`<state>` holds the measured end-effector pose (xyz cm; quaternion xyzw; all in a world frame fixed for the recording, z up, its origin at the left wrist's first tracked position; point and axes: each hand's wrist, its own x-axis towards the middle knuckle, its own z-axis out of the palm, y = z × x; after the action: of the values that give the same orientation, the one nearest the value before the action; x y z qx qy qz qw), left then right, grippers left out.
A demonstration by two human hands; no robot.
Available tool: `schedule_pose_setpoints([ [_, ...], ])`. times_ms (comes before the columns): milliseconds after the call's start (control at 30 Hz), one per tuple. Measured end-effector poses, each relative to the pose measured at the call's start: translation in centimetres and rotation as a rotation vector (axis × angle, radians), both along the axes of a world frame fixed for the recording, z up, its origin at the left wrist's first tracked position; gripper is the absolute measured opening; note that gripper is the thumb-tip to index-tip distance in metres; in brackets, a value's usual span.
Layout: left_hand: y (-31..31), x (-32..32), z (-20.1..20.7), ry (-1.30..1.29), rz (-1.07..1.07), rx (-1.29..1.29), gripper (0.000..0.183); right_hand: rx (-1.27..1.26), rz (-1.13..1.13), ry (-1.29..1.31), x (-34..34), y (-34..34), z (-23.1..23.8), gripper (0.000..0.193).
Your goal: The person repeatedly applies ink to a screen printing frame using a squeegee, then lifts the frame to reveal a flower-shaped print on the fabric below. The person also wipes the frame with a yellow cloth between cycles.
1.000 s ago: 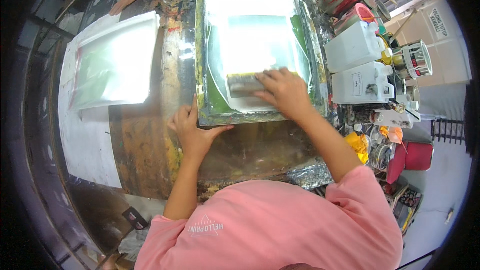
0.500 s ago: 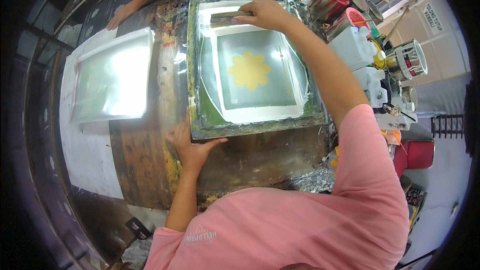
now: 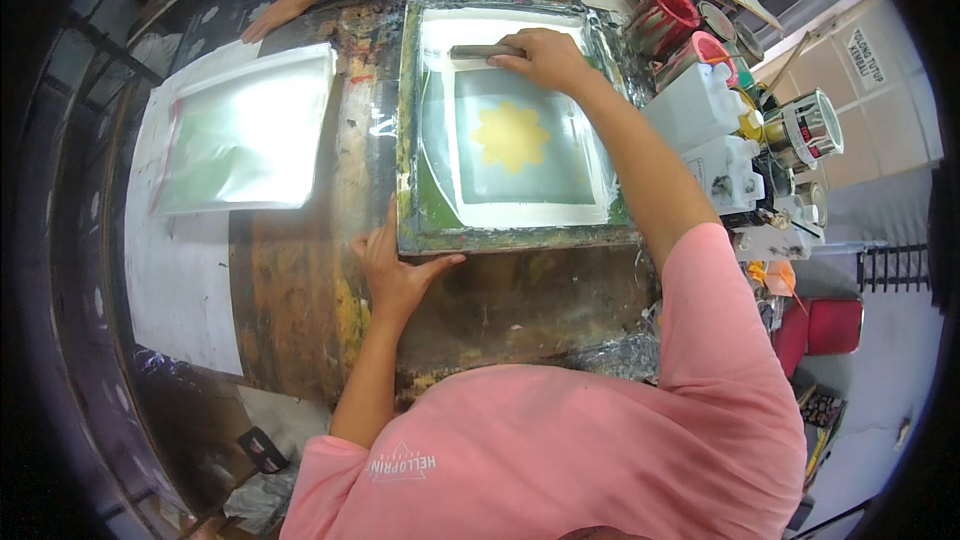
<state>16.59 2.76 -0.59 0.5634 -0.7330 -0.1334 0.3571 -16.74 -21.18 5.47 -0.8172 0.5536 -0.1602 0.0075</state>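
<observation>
My right hand (image 3: pixel 545 60) is closed on a squeegee (image 3: pixel 475 52), which rests across the far part of a printing screen (image 3: pixel 440 238). The screen has a paint-stained frame, and white tape borders its grey-green mesh. A yellow flower shape (image 3: pixel 510 137) shows in the middle of the mesh, nearer to me than the squeegee. My left hand (image 3: pixel 393 275) braces the screen's near left corner. Its thumb stretches along the front edge and its fingers point up the left side, spread apart. Whatever lies under the screen is hidden.
Shiny clear plastic sheets (image 3: pixel 240 135) lie on white paper (image 3: pixel 180 290) at the left of the stained table (image 3: pixel 300 290). Another person's hand (image 3: pixel 270 18) rests at the far left. Paint cans (image 3: pixel 665 15) and white jugs (image 3: pixel 695 105) crowd the right edge.
The squeegee has come slightly toward me over the mesh, closer to the flower shape, in my right hand. My left hand stays at the screen's corner. The whole view has shifted a little.
</observation>
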Motion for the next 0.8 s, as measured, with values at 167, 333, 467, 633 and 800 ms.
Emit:
schedule_pose_setpoints([
  [167, 0.0, -0.2, 0.6, 0.052, 0.007, 0.078, 0.119, 0.04, -0.083, -0.116, -0.7, -0.4, 2.1, 0.057],
  [333, 0.1, -0.1, 0.5, 0.046, 0.018, 0.117, 0.12, 0.102, -0.056, -0.082, -0.9, -0.1, 4.1, 0.063],
  [467, 0.1, 0.0, 0.1, 0.049, 0.009, 0.113, 0.12, 0.15, -0.06, -0.04, -0.6, 0.3, 4.1, 0.066],
  [633, 0.3, -0.1, 0.5, 0.055, 0.004, 0.094, 0.121, 0.053, -0.007, -0.014, 0.1, 1.1, 2.1, 0.058],
  [800, 0.0, 0.0, 0.2, 0.045, -0.02, -0.009, 0.121, -0.108, -0.039, 0.012, 0.9, 5.0, -0.6, 0.047],
])
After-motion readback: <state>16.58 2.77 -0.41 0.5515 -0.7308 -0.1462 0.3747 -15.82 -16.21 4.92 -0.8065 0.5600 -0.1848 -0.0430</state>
